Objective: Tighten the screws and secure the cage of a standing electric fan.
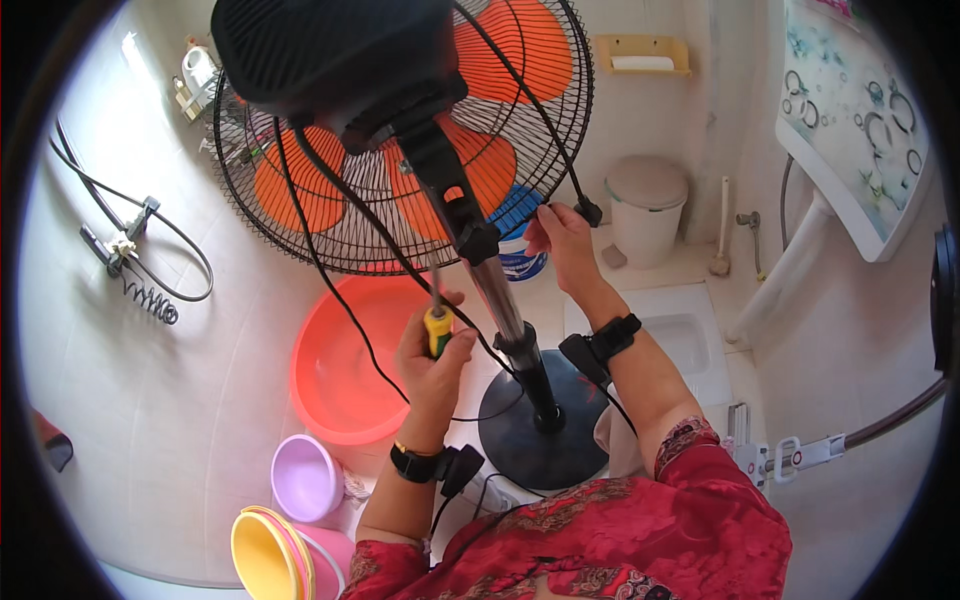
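A black pedestal fan [470,225] with orange blades stands before me, its wire guard [375,262] facing away. My left hand [430,355] is closed round a screwdriver [438,325] with a yellow and green handle, its shaft pointing up, left of the fan's pole [495,295]. My right hand [567,245] is pinched at the guard's lower right rim; what lies between its fingertips is too small to tell. Right beside those fingers hangs a black plug-like end [590,212] of a cable. The round black base [510,440] rests on the floor.
A large coral basin [325,390] sits left of the base, with a purple bucket [303,478] and a yellow-lined pink bucket [265,555] nearer me. Behind are a blue bucket [520,262] and a lidded white bin [645,215]. A squat toilet [690,345] lies right; black cords dangle from the fan.
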Demonstrator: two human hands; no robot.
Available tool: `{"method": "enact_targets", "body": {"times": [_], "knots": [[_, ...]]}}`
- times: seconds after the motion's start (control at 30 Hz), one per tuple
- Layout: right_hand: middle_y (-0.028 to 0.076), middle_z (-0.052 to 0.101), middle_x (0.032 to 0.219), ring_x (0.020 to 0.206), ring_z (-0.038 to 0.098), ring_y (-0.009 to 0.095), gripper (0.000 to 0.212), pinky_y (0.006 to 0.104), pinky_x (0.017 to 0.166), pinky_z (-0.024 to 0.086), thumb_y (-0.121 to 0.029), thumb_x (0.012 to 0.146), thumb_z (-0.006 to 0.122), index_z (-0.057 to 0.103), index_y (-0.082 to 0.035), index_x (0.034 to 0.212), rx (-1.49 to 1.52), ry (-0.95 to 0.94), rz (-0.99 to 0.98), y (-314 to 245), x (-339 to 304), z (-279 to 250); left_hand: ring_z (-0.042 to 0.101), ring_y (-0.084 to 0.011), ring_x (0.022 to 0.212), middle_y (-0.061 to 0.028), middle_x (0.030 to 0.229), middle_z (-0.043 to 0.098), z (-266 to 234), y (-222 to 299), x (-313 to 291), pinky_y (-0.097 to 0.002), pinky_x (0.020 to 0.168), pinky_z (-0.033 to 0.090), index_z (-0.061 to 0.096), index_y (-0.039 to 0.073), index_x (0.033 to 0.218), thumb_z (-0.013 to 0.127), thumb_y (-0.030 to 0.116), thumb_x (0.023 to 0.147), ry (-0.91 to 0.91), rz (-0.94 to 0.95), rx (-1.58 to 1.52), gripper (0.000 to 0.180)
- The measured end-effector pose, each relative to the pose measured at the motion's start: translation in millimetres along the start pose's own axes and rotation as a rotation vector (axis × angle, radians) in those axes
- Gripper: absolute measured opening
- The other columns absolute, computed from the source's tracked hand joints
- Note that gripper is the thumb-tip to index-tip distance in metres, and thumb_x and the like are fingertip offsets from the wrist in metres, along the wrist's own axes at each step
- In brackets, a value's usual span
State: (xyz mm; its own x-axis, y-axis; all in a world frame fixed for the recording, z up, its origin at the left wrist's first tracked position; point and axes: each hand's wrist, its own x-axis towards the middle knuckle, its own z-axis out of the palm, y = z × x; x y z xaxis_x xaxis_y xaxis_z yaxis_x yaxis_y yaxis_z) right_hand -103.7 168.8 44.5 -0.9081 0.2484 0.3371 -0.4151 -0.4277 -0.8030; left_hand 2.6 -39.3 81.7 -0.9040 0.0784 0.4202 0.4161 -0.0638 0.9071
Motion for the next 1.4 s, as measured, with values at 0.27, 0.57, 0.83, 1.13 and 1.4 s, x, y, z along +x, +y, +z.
{"method": "enact_targets", "body": {"times": [0.27,0.57,0.83,1.13,1.4], "knots": [[0.004,0.056,0.066,0.052,0.051,0.010,0.019,0.0218,0.051,0.042,-0.019,0.089,0.048,0.054,-0.003,0.080,0.018,-0.027,0.012,-0.5,-4.4,3.2,0.056,-0.0100,0.070,-0.0051,0.079,0.060,34.6,-6.6,35.8,-0.0240,0.064,0.046,0.055,-0.003,0.096,0.071,0.009,0.067,-0.102,0.062,0.346,0.035],[0.004,0.053,0.060,0.045,0.048,0.009,0.020,0.0222,0.043,0.039,-0.015,0.086,0.051,0.051,-0.003,0.070,0.064,0.066,-0.024,-2.4,5.2,-0.9,0.059,-0.0130,0.063,-0.0102,0.071,0.062,33.9,-9.6,42.7,-0.0267,0.059,0.047,0.057,-0.006,0.081,0.074,0.016,0.065,-0.066,0.029,0.524,0.033],[0.003,0.053,0.065,0.051,0.049,0.008,0.017,0.0199,0.047,0.042,-0.014,0.087,0.051,0.053,-0.002,0.076,-0.041,0.081,-0.074,-14.4,-6.1,1.3,0.057,-0.0118,0.062,-0.0082,0.069,0.062,28.6,-7.0,35.3,-0.0260,0.057,0.047,0.058,-0.007,0.079,0.073,0.014,0.065,-0.041,0.036,0.523,0.029],[0.004,0.054,0.064,0.050,0.049,0.009,0.020,0.0205,0.047,0.042,-0.017,0.088,0.049,0.055,-0.001,0.080,0.007,0.152,-0.118,-11.1,-18.8,6.2,0.057,-0.0108,0.064,-0.0076,0.072,0.062,24.1,-17.9,29.2,-0.0249,0.059,0.047,0.057,-0.005,0.085,0.074,0.014,0.065,-0.033,0.057,0.372,0.032],[0.005,0.057,0.066,0.051,0.052,0.011,0.021,0.0223,0.049,0.044,-0.019,0.089,0.046,0.057,0.000,0.086,0.042,0.024,0.021,-13.9,-6.8,-10.5,0.053,-0.0068,0.072,-0.0013,0.078,0.057,-9.5,-25.2,6.6,-0.0199,0.065,0.043,0.057,-0.001,0.091,0.070,0.003,0.068,-0.086,-0.177,0.344,0.027]]}}
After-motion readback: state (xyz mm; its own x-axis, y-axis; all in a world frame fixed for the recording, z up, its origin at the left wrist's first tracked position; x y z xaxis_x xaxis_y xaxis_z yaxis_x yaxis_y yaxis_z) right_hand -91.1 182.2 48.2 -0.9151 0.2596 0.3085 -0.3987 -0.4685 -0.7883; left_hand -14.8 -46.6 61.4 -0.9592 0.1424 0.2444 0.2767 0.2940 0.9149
